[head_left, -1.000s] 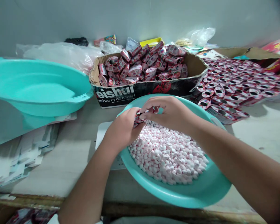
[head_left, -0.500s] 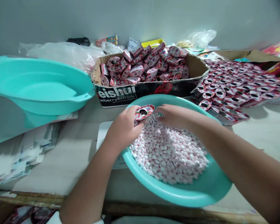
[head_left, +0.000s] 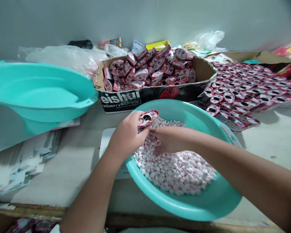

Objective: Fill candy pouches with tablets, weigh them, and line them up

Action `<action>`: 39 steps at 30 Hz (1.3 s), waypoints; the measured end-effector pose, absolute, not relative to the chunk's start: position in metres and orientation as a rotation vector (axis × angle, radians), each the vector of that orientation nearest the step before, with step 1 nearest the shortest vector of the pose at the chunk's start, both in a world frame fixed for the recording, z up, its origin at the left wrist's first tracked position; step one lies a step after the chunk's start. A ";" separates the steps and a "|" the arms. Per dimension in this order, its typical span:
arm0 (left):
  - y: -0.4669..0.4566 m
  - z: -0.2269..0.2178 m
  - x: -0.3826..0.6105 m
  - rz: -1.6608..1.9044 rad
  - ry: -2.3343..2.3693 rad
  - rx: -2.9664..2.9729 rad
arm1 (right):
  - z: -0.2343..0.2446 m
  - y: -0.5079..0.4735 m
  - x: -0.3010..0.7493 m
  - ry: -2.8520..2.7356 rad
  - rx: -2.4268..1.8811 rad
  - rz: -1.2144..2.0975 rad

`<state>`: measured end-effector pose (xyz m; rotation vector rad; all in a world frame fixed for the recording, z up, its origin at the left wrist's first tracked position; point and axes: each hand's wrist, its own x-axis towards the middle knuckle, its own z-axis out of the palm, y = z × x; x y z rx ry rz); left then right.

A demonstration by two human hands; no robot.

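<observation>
Gripped in the left hand: a small, glossy, red-and-pink printed pack with an oval top, its dark round hole facing up, just over the left side of a wide, round, teal plastic basin. Just beside it, down among small, round, white-to-pale-pink candies, the right hand, fingers bent and partly hidden; no telling whether closed on any pieces. Hole of the held pack uncovered, so by the look of it not finished; amount inside impossible to read. Plenty of candies left in the basin.

Farther out, behind the basin, an open cardboard box with a black printed side, piled high with jumbled packs of the same print; dark holes visible on some, many turned away. To the right, dense rows of upright matching packs, dark holes mostly upward; contents again out of sight. Judging from both batches and the deep heap, probably work in mid-course, but no way to tell which batch counts as done. Off to the left, a second teal plastic basin, near flat white card pieces.
</observation>
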<state>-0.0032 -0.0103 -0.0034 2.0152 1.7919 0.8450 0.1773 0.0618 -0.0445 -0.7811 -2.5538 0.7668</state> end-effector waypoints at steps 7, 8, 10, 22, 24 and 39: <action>-0.011 0.000 -0.001 0.758 1.796 2.051 | 0.004 0.076 0.185 -2.926 -0.928 0.887; -0.011 0.000 -0.001 0.740 1.804 2.062 | 0.009 0.081 0.190 -2.883 -0.985 0.870; -0.011 0.000 -0.001 0.726 1.812 2.079 | 0.017 0.091 0.197 -2.716 -1.120 0.789; -0.009 -0.001 -0.003 0.572 1.826 2.245 | 0.014 0.063 0.165 -2.220 -0.816 0.704; -0.009 -0.002 -0.003 0.559 1.835 2.267 | 0.012 0.063 0.163 -2.221 -0.779 0.695; -0.009 -0.005 -0.007 0.790 1.709 2.202 | 0.008 0.064 0.160 -2.248 -0.603 0.554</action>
